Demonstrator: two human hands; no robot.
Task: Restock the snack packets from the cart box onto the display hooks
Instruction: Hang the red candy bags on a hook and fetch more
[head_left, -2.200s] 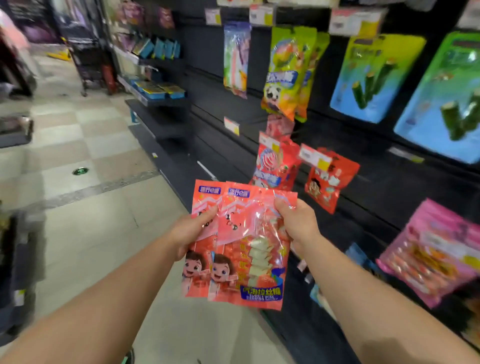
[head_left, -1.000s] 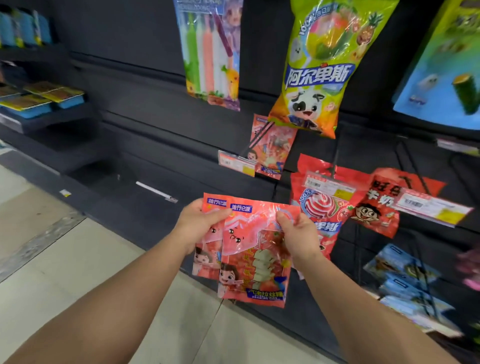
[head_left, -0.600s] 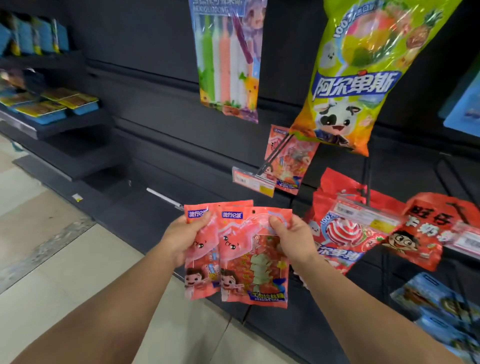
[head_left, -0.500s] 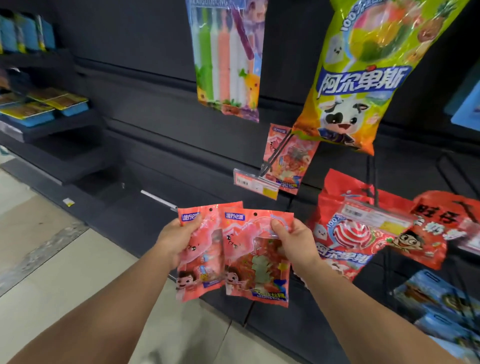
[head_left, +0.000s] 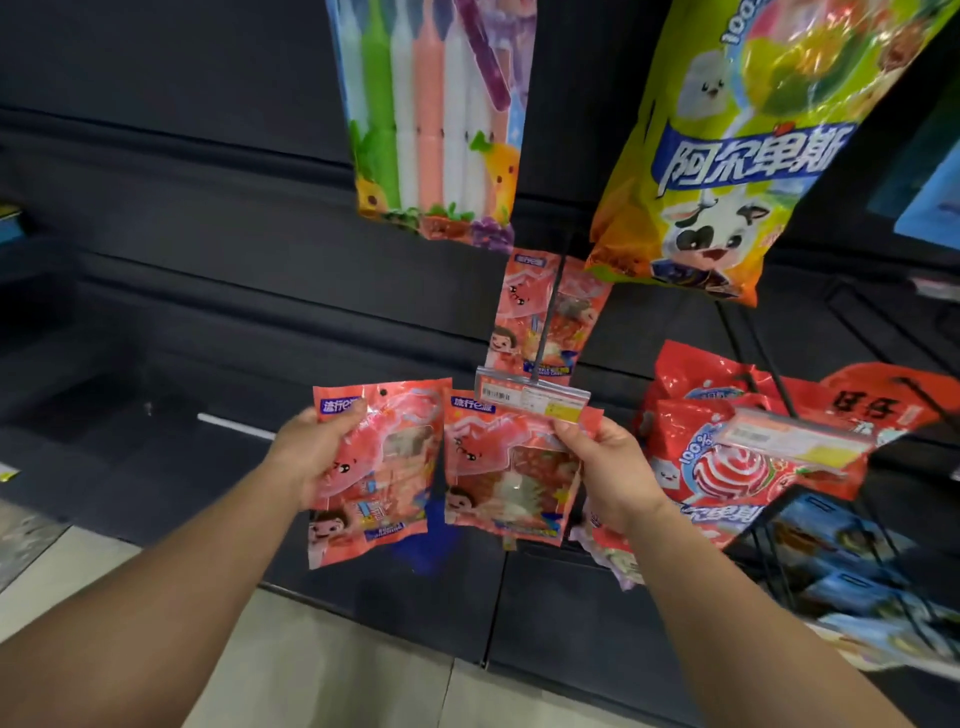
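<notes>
Packets (head_left: 379, 467) clamped in each hand's grip before black slatted wall (head_left: 208, 260), pale floor tiles (head_left: 322, 665).

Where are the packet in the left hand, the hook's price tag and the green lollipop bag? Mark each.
packet in the left hand (head_left: 382, 467), head view, front middle.
price tag (head_left: 532, 397), head view, face.
green lollipop bag (head_left: 737, 156), head view, blue label.

The light is even and comes from above, so the two forearms look soft and without hard shadows. White glare spots sit on the shiny pink packet (head_left: 376, 467) just beside the fingers of the left hand (head_left: 311, 457), and on the yellow-green bag (head_left: 727, 145) high above the fingers of the right hand (head_left: 608, 473). The dark wall panel (head_left: 182, 208) stays dim. Far to the right of the fingers the blue packets (head_left: 852, 582) are blurred, and straight lines bend near the edges.
</notes>
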